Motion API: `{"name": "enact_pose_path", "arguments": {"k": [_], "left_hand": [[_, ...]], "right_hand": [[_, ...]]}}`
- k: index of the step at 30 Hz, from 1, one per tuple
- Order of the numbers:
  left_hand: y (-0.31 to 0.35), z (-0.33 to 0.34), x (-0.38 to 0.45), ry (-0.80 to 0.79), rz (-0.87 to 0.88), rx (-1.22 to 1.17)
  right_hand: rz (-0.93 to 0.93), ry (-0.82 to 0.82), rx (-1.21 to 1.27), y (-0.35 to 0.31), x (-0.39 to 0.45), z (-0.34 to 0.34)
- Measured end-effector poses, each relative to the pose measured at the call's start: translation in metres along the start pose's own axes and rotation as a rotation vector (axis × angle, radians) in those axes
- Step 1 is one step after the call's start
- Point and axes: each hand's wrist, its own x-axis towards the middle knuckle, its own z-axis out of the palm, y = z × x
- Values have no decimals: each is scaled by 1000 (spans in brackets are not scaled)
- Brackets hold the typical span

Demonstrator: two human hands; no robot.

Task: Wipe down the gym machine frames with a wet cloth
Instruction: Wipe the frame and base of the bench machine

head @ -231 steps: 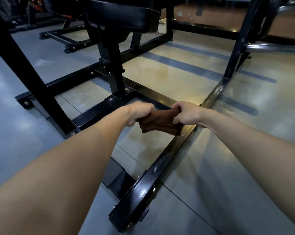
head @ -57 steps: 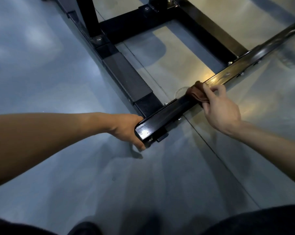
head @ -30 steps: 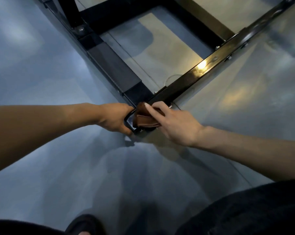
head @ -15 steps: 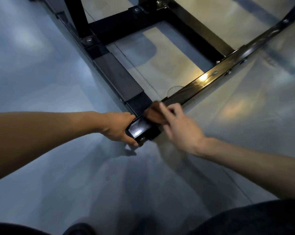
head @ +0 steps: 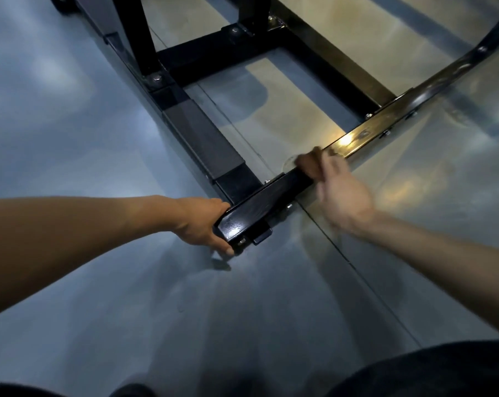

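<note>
The glossy floor (head: 99, 296) fills most of the frame, grey on the left, tan toward the upper right. Across it sits the black machine frame (head: 202, 144), one rail running from top centre down to the middle, where it meets the base rail (head: 385, 116) that slants off to the upper right edge, catching a bright glare.

Left hand (head: 205, 224), centre frame, cups the rail's capped end, thumb along the near edge and fingers hidden behind it. That looks like a brace so the person can lean in low.

Right hand (head: 342, 196), blurred, just right of centre, has its fingers curled over the brown cloth (head: 309, 164), pressing it onto the rail's top face. The blur suggests a wiping stroke along this bar.
</note>
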Motion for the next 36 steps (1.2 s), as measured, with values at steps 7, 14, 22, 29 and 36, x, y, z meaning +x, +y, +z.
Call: {"name": "enact_pose_path", "arguments": {"k": [7, 14, 22, 29, 36], "left_hand": [[-2, 5, -1, 116, 14, -91], [-1, -8, -3, 2, -64, -101], [-5, -26, 5, -207, -154, -305], [21, -11, 8, -12, -273, -299], [54, 8, 15, 694, -209, -4]], "right_hand": [[-701, -90, -7, -79, -73, 35], [-349, 14, -122, -21, -17, 8], [-703, -44, -61, -91, -59, 37], [-17, 74, -36, 33, 20, -5], [-148, 12, 159, -18, -13, 16]]}}
